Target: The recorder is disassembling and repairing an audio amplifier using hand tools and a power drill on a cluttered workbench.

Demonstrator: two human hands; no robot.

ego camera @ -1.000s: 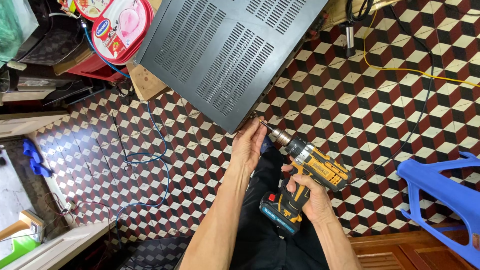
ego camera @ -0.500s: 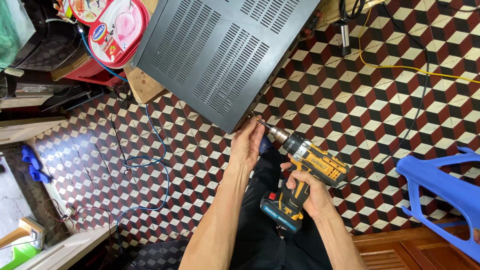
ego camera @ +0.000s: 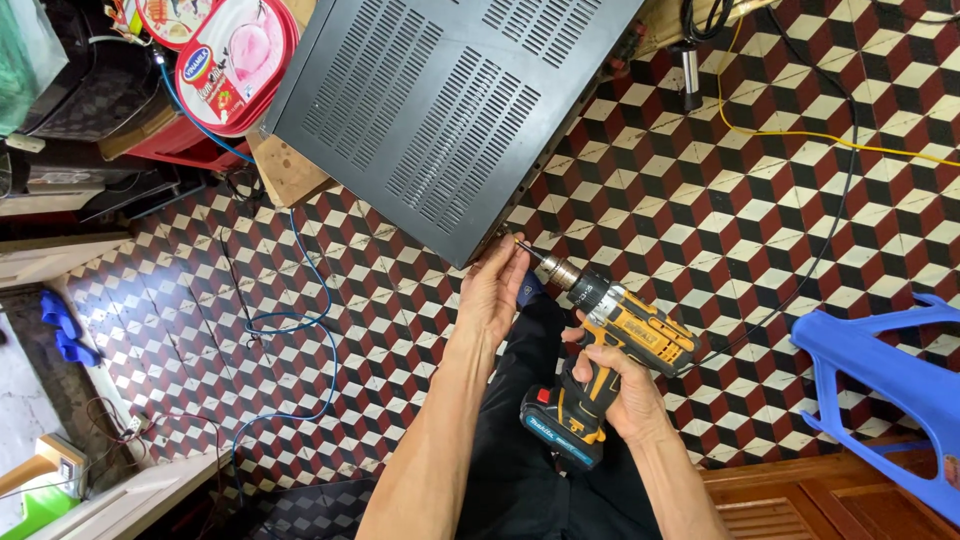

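Single head-worn view; looks steeply down, near, onto tiled floor.

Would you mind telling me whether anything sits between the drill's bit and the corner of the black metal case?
Nothing visible blocks it. The drill, held in the right hand, points its bit at the case corner, where the left hand fingertips sit beside the tip, not across it.
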